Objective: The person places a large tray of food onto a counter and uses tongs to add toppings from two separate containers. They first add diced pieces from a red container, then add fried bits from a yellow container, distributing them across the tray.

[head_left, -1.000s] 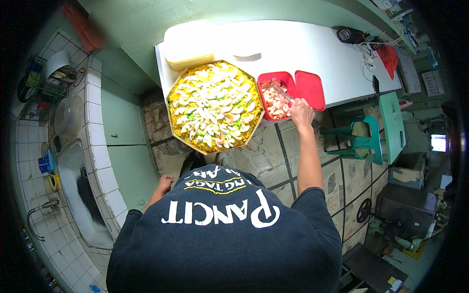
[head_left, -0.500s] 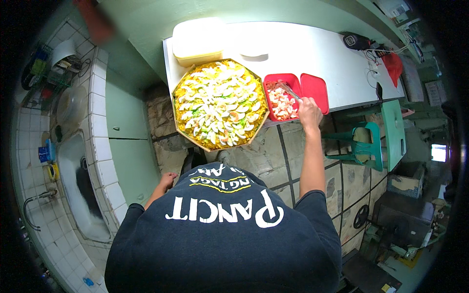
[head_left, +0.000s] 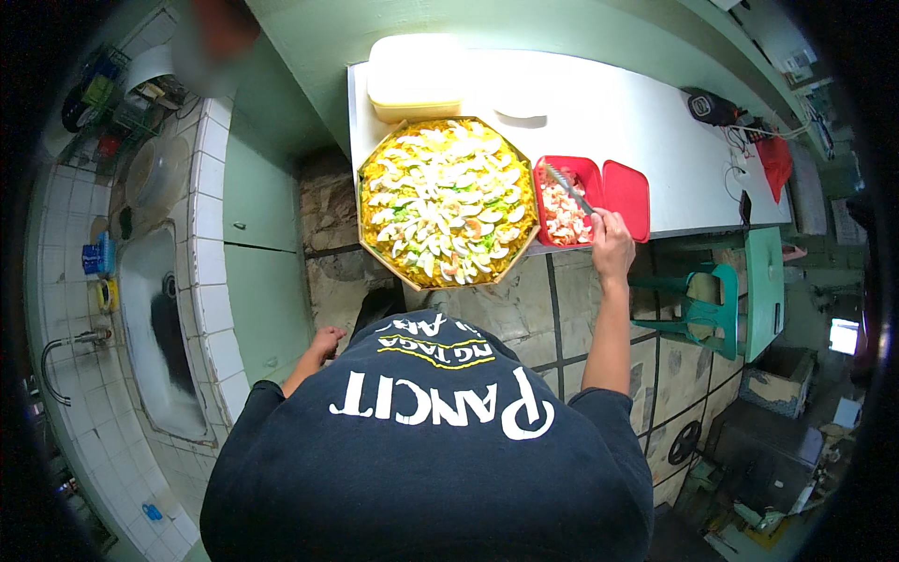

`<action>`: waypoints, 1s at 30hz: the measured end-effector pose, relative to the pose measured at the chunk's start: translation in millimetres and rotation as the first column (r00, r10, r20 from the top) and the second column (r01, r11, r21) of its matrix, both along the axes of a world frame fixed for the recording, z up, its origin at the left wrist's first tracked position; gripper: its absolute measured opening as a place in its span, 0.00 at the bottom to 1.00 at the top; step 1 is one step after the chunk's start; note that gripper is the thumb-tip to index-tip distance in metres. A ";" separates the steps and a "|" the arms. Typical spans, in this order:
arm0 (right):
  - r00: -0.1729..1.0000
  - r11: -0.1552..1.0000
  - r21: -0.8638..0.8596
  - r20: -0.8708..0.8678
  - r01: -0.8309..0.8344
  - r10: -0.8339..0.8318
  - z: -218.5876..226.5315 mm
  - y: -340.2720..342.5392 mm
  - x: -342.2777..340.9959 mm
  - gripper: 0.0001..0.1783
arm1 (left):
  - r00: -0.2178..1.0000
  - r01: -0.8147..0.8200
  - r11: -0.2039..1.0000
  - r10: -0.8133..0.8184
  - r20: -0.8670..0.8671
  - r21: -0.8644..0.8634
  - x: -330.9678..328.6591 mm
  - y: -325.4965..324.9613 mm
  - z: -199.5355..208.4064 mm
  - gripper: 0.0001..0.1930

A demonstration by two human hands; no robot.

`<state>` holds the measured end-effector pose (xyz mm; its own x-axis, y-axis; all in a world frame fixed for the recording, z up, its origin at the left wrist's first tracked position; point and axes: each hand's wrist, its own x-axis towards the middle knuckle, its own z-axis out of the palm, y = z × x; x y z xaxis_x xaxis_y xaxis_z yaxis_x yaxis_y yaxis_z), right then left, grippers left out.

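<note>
My right hand (head_left: 612, 245) is closed around metal tongs (head_left: 568, 190). Their tips reach into a red plastic container (head_left: 596, 169) that holds pinkish-white pieces, likely shrimp (head_left: 566, 223). Left of it sits a large octagonal tray (head_left: 376, 266) of yellow noodles (head_left: 506, 245), covered with sliced boiled eggs (head_left: 440, 187) and some green bits. At my left side, my left hand (head_left: 326, 344) hangs low, loosely bent and apparently holding nothing, away from the table.
The tray and containers stand on a white table (head_left: 646, 117). Behind the tray is a pale lidded tub (head_left: 417, 80); a red lid (head_left: 626, 199) lies beside the red container. A tiled sink (head_left: 164, 328) is at left, a green plastic chair (head_left: 702, 309) at right.
The whole view has shifted, moving the table rightward in the picture. My right hand has turned the tongs over the red container, their tips now nearer its far left corner.
</note>
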<state>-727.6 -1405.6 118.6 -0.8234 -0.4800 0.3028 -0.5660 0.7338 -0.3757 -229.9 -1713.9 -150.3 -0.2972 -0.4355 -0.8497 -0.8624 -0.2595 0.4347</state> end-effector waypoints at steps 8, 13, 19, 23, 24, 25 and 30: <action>0.972 0.969 0.106 -0.052 -0.222 0.228 -8.3 -12.5 53.8 0.10 | 0.998 0.036 0.999 -0.036 -0.051 -0.001 -10.4 -7.1 -22.7 0.12; 0.982 0.972 0.142 0.024 -0.189 0.187 -13.5 -9.3 53.0 0.11 | 0.992 0.000 1.000 0.001 -0.127 0.008 -11.0 -11.0 -35.2 0.12; 0.988 0.987 0.096 0.099 -0.129 0.119 -8.7 -27.3 42.0 0.12 | 0.989 0.111 0.993 -0.114 -0.096 -0.035 -24.5 -9.4 -9.8 0.11; 0.984 0.981 0.110 0.094 -0.159 0.149 -21.3 -40.4 33.7 0.12 | 0.995 0.069 0.998 -0.070 -0.066 -0.012 -24.3 -8.0 -4.9 0.11; 0.982 0.979 0.101 0.084 -0.177 0.169 -21.9 -42.7 33.9 0.11 | 0.997 0.049 0.999 -0.049 -0.058 -0.004 -24.0 -7.2 -4.2 0.11; 0.983 0.981 0.091 0.079 -0.173 0.166 -21.1 -43.4 33.7 0.11 | 0.998 0.031 1.000 -0.031 -0.051 0.001 -24.0 -5.7 -3.9 0.11; 0.980 0.981 0.065 0.096 -0.182 0.176 -9.9 -49.7 29.4 0.10 | 0.999 0.013 1.000 -0.013 -0.032 -0.004 -12.6 0.5 -5.4 0.12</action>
